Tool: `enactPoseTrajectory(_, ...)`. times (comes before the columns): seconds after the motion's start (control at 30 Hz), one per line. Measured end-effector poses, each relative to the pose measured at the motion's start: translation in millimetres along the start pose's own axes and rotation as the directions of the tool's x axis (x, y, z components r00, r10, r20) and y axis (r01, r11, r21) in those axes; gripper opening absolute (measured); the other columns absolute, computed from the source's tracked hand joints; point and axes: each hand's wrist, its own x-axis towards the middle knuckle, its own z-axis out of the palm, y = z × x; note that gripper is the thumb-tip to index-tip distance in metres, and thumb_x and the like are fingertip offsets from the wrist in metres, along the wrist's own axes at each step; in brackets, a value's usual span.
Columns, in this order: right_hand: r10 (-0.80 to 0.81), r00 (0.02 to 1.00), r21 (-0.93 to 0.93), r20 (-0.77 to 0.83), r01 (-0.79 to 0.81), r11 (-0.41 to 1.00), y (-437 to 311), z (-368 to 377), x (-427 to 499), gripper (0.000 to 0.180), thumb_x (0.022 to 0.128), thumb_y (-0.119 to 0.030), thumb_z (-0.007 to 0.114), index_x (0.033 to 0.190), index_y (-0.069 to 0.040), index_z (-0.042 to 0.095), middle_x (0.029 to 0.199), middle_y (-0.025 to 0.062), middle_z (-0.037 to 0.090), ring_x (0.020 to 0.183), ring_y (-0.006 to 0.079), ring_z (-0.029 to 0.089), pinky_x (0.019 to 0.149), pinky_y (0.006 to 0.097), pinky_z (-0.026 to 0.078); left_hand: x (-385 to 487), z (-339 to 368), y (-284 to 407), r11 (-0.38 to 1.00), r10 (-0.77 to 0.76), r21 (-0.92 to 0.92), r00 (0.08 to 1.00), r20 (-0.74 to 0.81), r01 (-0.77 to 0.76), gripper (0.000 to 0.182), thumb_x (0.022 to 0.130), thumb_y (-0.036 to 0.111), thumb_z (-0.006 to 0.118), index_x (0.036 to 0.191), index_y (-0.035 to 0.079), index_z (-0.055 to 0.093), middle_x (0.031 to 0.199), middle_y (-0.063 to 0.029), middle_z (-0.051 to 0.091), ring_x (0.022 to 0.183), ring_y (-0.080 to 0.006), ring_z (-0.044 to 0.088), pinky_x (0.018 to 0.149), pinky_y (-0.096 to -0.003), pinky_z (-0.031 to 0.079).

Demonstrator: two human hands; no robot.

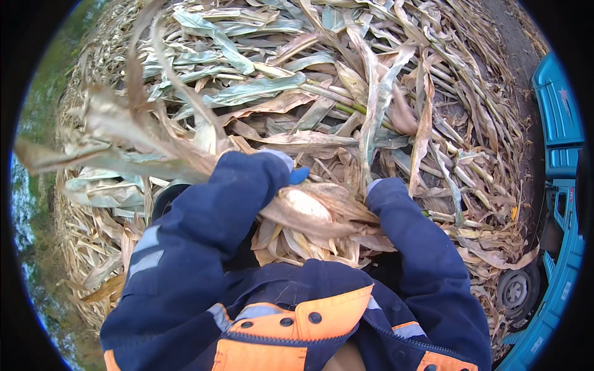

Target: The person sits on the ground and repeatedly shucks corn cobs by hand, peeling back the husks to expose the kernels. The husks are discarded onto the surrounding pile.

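Note:
An ear of corn [304, 205] in dry husks lies in front of my chest, its pale upper part bared. My left hand [288, 168], in a blue and whitish glove, is just above the ear's left end; the navy sleeve hides most of it, so its grip does not show. My right hand [373, 184] is at the right end of the husks [345, 213], beside an upright dry leaf; the cuff covers nearly all of it. Blurred corn leaves [134, 139] stick out to the left of my left sleeve.
Dry corn stalks and leaves [278, 92] lie thickly on the ground ahead and to both sides. A turquoise vehicle [559, 106] with a wheel [516, 291] stands along the right edge, beside a strip of bare soil [506, 32]. Blurred greenery shows at far left.

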Motion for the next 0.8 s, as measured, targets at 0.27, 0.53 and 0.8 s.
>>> enactPoseTrajectory(0.27, -0.289, 0.933, -0.109, -0.216, 0.272, 0.956, -29.4, -105.2, -64.7, 0.031, 0.097, -0.038, 0.062, 0.117, -0.017, 0.074, 0.109, 0.0145, 0.076, 0.101, 0.0328, 0.073, 0.092, 0.045, 0.055, -13.9, 2.0, 16.1, 0.998, -0.003, -0.065, 0.998, -0.065, -0.001, 0.074, 0.105, 0.064, 0.034, 0.102, 0.006, 0.08, 0.103, -0.0203, 0.077, 0.097, -0.0396, 0.073, 0.089, -0.0502, 0.055)
enactPoseTrajectory(0.53, -0.312, 0.738, -0.325, -0.598, 0.132, 0.936, -11.6, -101.1, 64.5, 0.028, 0.094, -0.027, 0.065, 0.118, -0.02, 0.077, 0.126, 0.0138, 0.07, 0.125, 0.0242, 0.064, 0.106, 0.0399, 0.045, -17.6, 2.6, 19.0, 0.991, -0.035, -0.131, 0.999, 0.017, 0.037, 0.071, 0.106, 0.056, 0.027, 0.122, 0.007, 0.077, 0.127, -0.0183, 0.074, 0.116, -0.036, 0.07, 0.099, -0.0582, 0.049)
enactPoseTrajectory(0.8, 0.301, 0.953, 0.006, 0.024, -0.301, 0.954, 129.9, 73.7, 111.8, 0.045, 0.091, -0.038, 0.069, 0.132, -0.022, 0.074, 0.142, 0.0096, 0.067, 0.131, 0.031, 0.064, 0.11, 0.0448, 0.05, -7.2, -13.1, 28.7, 0.996, -0.051, -0.072, 0.994, 0.098, 0.058, 0.062, 0.108, 0.048, 0.03, 0.124, 0.01, 0.077, 0.127, -0.0146, 0.074, 0.118, -0.0332, 0.07, 0.102, -0.0639, 0.043)
